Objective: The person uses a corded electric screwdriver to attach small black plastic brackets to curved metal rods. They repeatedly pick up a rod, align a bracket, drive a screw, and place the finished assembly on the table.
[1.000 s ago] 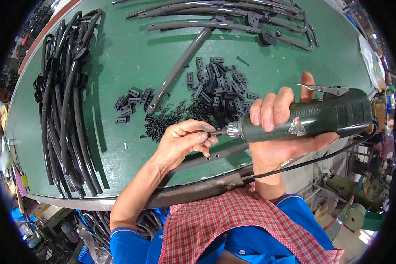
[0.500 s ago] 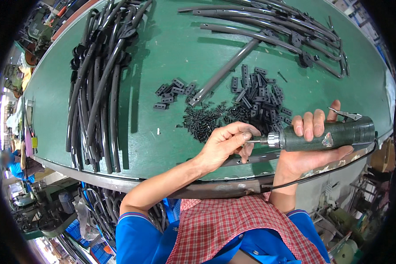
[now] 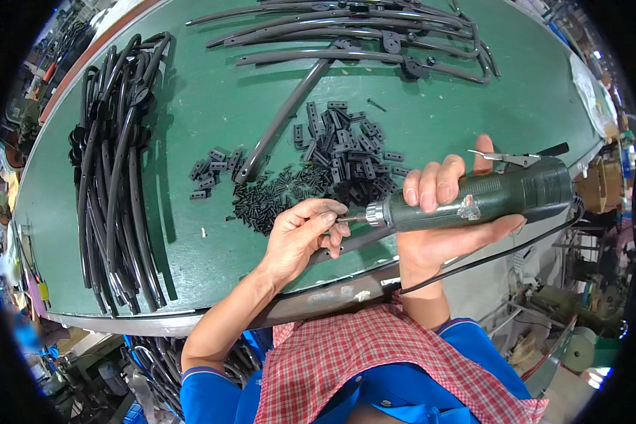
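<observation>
My right hand (image 3: 434, 237) wraps round a dark green power screwdriver (image 3: 502, 194), held level with its bit pointing left. A metal lever stands along the tool's upper side. At the bit's tip (image 3: 351, 219), my left hand (image 3: 300, 237) is closed in a pinch; what its fingertips hold is hidden. Beneath both hands a dark metal tube (image 3: 367, 241) lies near the table's front edge, partly covered. Just beyond my left hand is a heap of small black screws (image 3: 275, 198). Black rectangular blocks with holes (image 3: 346, 145) are piled behind the screwdriver's tip.
Bent dark tubes (image 3: 113, 191) are stacked at the left of the green table (image 3: 205, 106). More tube frames (image 3: 346, 53) lie at the back, one leg slanting toward the screws. A smaller group of blocks (image 3: 215, 166) sits left of that leg. A black cord (image 3: 487, 284) trails from the screwdriver.
The whole view has shifted, so the table's contents appear farther left. My hands keep nearly the same pose, left fingers at the bit and right hand round the screwdriver.
</observation>
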The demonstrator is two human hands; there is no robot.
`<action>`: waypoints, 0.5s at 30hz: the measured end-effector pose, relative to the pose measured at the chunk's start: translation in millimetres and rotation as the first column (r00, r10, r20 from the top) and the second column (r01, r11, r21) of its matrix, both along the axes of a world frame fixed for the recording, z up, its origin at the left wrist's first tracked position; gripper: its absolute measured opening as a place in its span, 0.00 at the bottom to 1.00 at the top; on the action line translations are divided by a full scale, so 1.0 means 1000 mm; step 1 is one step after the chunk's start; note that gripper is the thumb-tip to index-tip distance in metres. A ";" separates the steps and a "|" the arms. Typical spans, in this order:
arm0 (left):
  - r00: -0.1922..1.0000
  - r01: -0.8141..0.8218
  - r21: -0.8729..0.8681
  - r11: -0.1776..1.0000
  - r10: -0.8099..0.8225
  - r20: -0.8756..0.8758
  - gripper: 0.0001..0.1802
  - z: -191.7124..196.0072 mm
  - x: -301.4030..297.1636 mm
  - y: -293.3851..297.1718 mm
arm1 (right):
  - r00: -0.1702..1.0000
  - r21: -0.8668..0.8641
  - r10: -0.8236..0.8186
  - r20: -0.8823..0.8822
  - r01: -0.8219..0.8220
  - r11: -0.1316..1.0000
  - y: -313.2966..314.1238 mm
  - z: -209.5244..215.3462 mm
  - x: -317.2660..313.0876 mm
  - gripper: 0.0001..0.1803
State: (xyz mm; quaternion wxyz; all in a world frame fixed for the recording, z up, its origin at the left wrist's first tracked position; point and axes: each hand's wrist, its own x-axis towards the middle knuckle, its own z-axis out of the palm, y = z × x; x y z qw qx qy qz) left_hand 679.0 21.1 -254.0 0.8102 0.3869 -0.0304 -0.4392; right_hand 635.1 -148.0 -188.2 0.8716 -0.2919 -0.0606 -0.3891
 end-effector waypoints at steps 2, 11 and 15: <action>0.999 -0.017 0.043 0.999 0.015 0.049 0.13 0.002 -0.004 -0.002 | 1.000 -0.044 0.010 0.027 -0.009 0.999 0.000 0.000 -0.002 0.52; 0.971 0.016 0.047 0.999 -0.027 0.238 0.20 -0.002 -0.016 -0.002 | 0.963 0.322 -0.062 -0.261 0.147 0.935 -0.026 -0.010 -0.011 0.42; 0.868 -0.244 0.374 0.895 0.030 0.495 0.12 -0.003 -0.012 -0.003 | 0.960 0.450 -0.024 -0.280 0.153 0.880 -0.044 -0.028 -0.025 0.38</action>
